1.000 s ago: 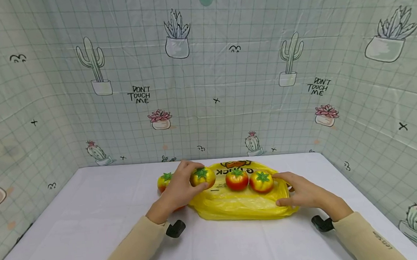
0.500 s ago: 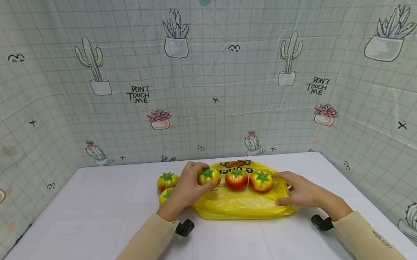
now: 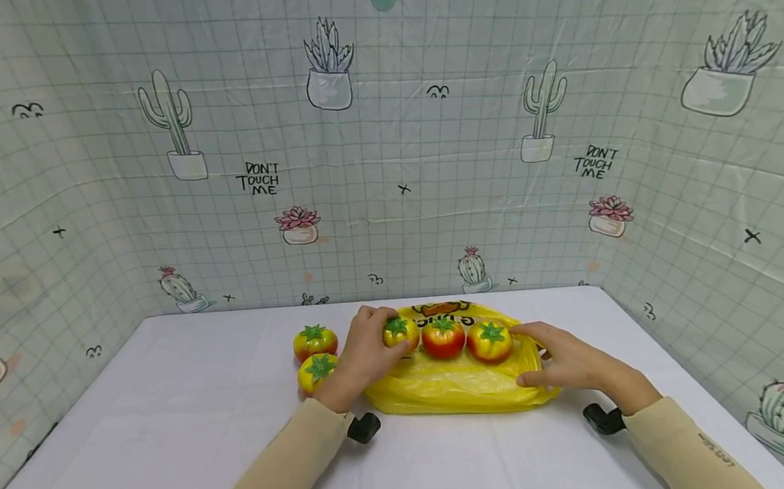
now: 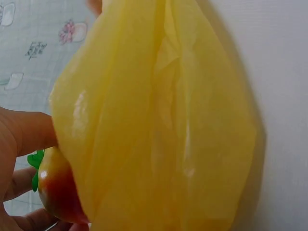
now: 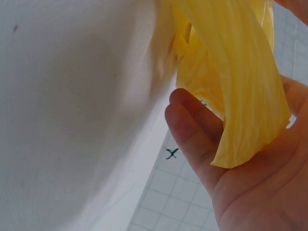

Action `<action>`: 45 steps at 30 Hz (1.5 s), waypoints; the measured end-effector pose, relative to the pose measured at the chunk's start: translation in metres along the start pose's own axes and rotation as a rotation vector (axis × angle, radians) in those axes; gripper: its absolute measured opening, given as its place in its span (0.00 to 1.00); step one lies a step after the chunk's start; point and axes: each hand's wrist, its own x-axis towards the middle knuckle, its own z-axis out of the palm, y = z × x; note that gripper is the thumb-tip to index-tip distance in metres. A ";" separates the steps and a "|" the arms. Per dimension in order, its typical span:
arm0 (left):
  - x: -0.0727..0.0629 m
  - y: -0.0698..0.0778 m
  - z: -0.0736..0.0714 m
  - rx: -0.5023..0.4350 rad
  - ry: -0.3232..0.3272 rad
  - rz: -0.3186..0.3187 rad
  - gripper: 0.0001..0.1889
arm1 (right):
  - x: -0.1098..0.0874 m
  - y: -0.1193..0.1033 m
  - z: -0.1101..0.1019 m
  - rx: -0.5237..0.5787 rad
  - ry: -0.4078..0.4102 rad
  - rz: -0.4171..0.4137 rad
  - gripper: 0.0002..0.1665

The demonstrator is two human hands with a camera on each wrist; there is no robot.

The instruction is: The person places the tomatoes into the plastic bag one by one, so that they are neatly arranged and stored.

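Note:
My left hand [image 3: 358, 358] holds a glossy yellow-and-red tomato [image 3: 398, 338] with a green leafy top, thumb and fingers round its sides. That tomato is over the left part of a yellow plastic bag [image 3: 445, 395]. Right beside it on the bag are a redder tomato [image 3: 443, 342] and another yellow-red tomato [image 3: 489, 344]. My right hand [image 3: 563, 361] is spread at the bag's right end, index fingertip close to the rightmost tomato and thumb near the bag's front. In the right wrist view, a yellow bag flap [image 5: 250, 110] lies over the relaxed fingers [image 5: 187, 127].
Two more tomatoes, a back one [image 3: 314, 343] and a front one [image 3: 314, 373], stand left of the bag, by my left wrist. The white table [image 3: 137, 433] is enclosed by a grid-patterned cloth [image 3: 385, 160] at the back and sides.
My left hand has moved right with its tomato, ending close to the redder one. The two tomatoes on the left now show more fully. My right hand stays in place.

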 end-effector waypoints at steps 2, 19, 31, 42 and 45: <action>0.000 0.001 0.002 0.002 -0.003 -0.020 0.25 | 0.000 -0.001 0.000 0.000 0.000 0.002 0.47; 0.006 -0.006 0.017 0.130 0.042 -0.024 0.24 | 0.000 -0.002 -0.001 -0.006 -0.009 0.017 0.47; 0.008 -0.006 0.020 0.121 0.012 -0.022 0.24 | 0.001 0.000 0.000 0.002 -0.005 0.001 0.47; 0.008 -0.003 0.021 0.149 0.002 -0.041 0.24 | 0.002 0.002 0.000 -0.008 -0.008 0.011 0.47; 0.006 -0.003 0.020 0.151 0.009 -0.035 0.26 | 0.002 0.002 0.000 -0.007 -0.007 0.010 0.47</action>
